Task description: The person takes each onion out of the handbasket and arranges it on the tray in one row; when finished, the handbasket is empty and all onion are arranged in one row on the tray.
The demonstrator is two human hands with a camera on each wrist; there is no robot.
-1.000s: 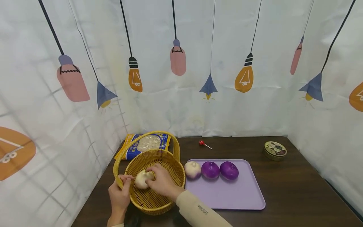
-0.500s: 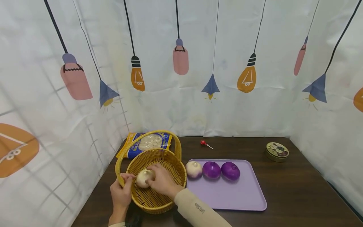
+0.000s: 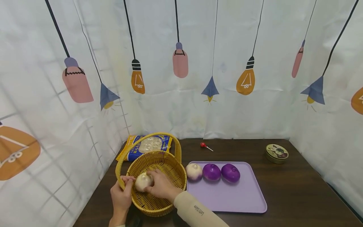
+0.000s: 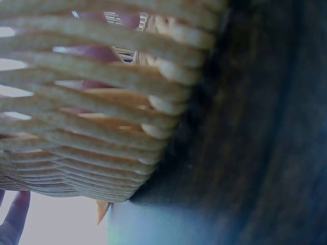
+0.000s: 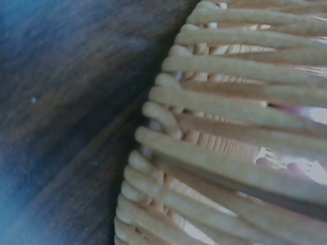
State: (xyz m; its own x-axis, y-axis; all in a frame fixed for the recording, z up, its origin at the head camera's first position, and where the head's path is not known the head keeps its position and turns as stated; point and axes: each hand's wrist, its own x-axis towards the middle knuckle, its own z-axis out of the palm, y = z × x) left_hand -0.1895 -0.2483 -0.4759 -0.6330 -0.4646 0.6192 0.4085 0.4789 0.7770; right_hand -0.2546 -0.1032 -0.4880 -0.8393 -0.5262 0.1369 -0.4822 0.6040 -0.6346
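In the head view a yellow wicker basket (image 3: 153, 210) with a tall looped handle stands on the table. My left hand (image 3: 121, 196) grips the handle's base at the left rim. Inside the basket my right hand (image 3: 163, 186) holds a white onion (image 3: 143, 182), fingers over its right side, near the left wall. To the right, a lilac tray (image 3: 227, 200) bears two purple onions (image 3: 211, 172) and a white-and-purple one (image 3: 194, 171) in a row. Close woven basket wall (image 4: 97, 122) fills much of the left wrist view; the right wrist view likewise shows wickerwork (image 5: 230, 102).
Behind the basket lies a blue and yellow food packet (image 3: 150, 145). A red lollipop (image 3: 203, 145) lies near the table's back edge. At the back right sits a round tin (image 3: 276, 153). A lamp-patterned curtain (image 3: 193, 110) encloses the dark table (image 3: 306, 195).
Within the basket, the white onion has tipped and shifted slightly left with my right hand. My left hand keeps its hold on the handle. The head view has shifted a little.
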